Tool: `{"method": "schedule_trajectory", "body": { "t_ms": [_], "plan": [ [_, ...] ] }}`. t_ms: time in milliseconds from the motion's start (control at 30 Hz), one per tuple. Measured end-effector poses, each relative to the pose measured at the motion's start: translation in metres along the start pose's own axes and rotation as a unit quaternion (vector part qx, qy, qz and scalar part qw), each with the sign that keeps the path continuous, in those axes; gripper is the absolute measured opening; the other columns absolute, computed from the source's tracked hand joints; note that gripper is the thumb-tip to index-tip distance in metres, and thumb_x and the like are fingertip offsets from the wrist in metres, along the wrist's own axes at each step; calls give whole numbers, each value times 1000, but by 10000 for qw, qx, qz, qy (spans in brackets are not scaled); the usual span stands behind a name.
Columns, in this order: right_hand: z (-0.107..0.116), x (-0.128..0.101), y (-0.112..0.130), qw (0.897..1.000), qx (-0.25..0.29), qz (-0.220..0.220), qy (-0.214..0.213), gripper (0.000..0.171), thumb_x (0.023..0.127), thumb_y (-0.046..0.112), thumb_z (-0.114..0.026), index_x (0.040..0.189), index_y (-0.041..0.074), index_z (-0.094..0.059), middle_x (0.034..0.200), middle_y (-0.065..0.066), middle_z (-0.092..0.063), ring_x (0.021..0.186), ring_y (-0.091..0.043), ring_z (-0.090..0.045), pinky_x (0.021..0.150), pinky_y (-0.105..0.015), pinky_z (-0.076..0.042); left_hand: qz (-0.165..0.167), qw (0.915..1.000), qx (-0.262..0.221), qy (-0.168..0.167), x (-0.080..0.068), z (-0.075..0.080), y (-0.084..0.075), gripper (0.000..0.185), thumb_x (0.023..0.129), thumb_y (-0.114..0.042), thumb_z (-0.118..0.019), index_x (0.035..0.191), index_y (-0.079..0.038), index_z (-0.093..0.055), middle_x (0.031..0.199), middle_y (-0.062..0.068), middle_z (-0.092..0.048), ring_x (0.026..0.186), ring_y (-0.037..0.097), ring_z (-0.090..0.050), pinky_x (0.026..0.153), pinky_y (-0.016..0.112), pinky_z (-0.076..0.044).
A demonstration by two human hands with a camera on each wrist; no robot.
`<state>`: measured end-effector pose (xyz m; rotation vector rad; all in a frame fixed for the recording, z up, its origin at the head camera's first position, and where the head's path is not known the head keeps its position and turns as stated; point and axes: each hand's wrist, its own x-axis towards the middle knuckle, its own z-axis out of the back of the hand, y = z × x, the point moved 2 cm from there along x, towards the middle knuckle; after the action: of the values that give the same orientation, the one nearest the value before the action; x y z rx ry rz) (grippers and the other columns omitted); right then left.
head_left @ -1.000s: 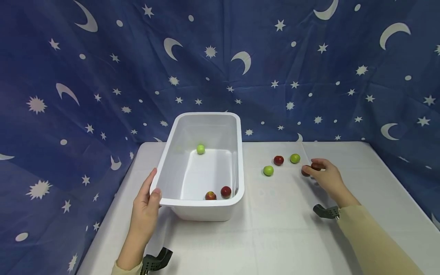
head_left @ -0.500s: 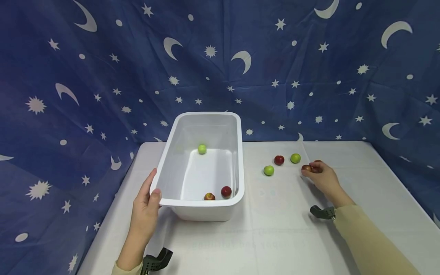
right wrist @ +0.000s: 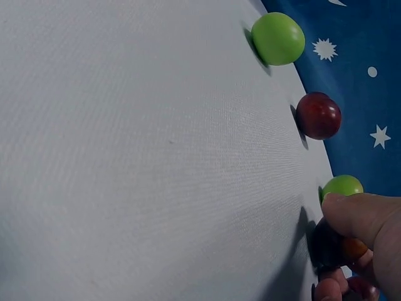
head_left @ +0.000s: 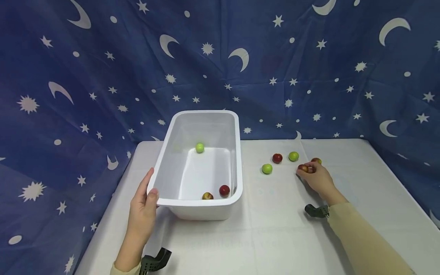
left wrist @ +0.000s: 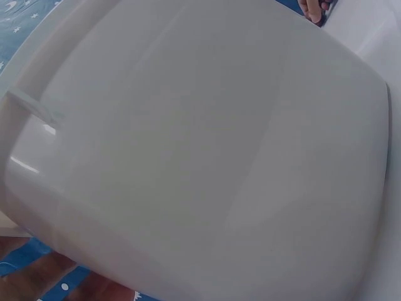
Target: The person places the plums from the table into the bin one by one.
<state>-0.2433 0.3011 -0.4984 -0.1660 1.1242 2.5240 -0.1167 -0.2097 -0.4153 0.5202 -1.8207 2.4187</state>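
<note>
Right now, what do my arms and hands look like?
Your bare left hand and bare right hand wear no gloves. The long, plain beige fabric right sleeve shows well; of the beige fabric left sleeve, only the end shows. A dark, bent, plastic-looking left wrist device has small holes; the right wrist device looks similar.

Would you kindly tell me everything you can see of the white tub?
The white tub looks like smooth, shiny plastic: deep, open-topped, roughly rectangular, with rounded corners and a projecting rim. It appears upright on the white tablecloth. The person's left grip holds its near-left corner. Inside, a green apple lies at the far end, a red apple and a yellow-red apple nearer.
</note>
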Motion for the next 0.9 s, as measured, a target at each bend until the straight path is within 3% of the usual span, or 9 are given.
{"method": "schedule_trajectory", "body": {
  "t_ms": [467,567,733,900],
  "plan": [
    [0,-7,0,9999,114,-110,35,66,93,39,-62,138,-3,-39,130,-27,-44,115,-38,-44,97,-51,-43,-37,9998,-150,105,-1,-1,0,49,103,-19,-42,150,-29,-36,150,5,-37,118,28,-48,79,19,-50],
    [1,-8,2,9999,85,-73,103,67,93,41,-62,139,-2,-40,129,-26,-45,112,-36,-48,89,-46,-48,42,9999,-83,71,-1,-2,2,48,103,-21,-43,150,-30,-37,149,3,-39,116,27,-49,78,19,-50],
    [9,-16,18,9980,222,521,278,67,93,43,-61,141,1,-40,126,-22,-48,102,-31,-52,75,-34,-51,54,10000,-30,26,-1,-1,1,48,103,-21,-43,149,-31,-38,148,2,-40,115,26,-50,78,19,-51],
    [19,-27,46,9894,416,1340,370,67,92,49,-61,138,3,-44,124,-19,-51,106,-31,-51,80,-35,-48,-37,9999,-103,81,-1,-1,-3,48,103,-19,-43,149,-31,-37,149,4,-38,119,29,-48,79,18,-50]
  ]
}}
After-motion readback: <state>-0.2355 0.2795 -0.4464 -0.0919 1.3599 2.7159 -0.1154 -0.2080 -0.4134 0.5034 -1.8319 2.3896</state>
